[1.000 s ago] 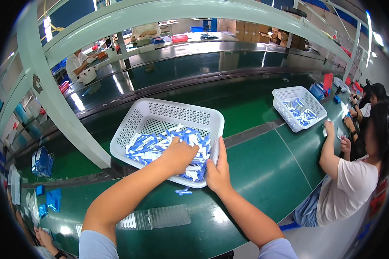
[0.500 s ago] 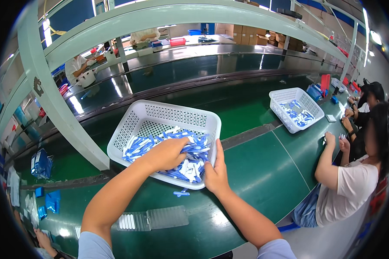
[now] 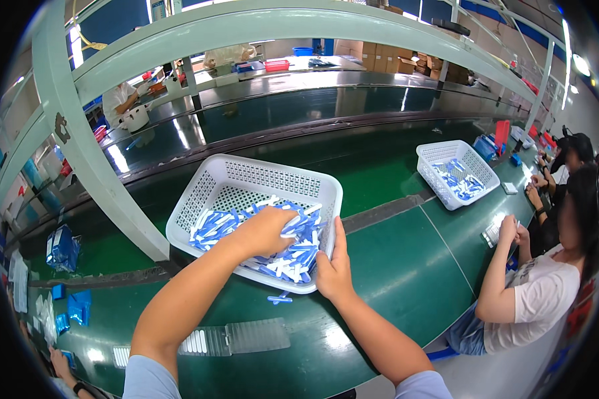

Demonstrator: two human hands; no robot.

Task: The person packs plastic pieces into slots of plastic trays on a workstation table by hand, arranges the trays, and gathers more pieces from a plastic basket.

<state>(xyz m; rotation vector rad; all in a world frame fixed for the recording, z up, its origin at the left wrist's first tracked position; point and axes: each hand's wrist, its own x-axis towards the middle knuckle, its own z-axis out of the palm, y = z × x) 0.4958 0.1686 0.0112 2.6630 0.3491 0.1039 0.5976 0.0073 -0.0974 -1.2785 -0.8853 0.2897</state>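
A white perforated plastic basket (image 3: 273, 174) sits on the green work surface before me, heaped with small blue and white plastic sticks (image 3: 213, 226). My left hand (image 3: 267, 233) reaches over the near rim into the heap. Its fingers curl down among the sticks, so the tips are hidden. At the basket's right front corner, my right hand (image 3: 335, 271) holds the wall, thumb at the rim and fingers lying along the outer side. One or two loose sticks (image 3: 279, 299) lie just outside the near wall.
Nearer me lies a clear plastic tray (image 3: 256, 336) with white strips in its left part. A second white basket (image 3: 458, 174) of sticks stands right. Co-workers (image 3: 539, 286) sit along the right edge. Blue packets (image 3: 78, 307) lie left. A pale metal post (image 3: 106, 179) rises behind.
My left hand has shifted slightly to the right within the heap, and the sticks about it have moved. My right hand keeps its hold. A co-worker's hands at right have come down towards the table.
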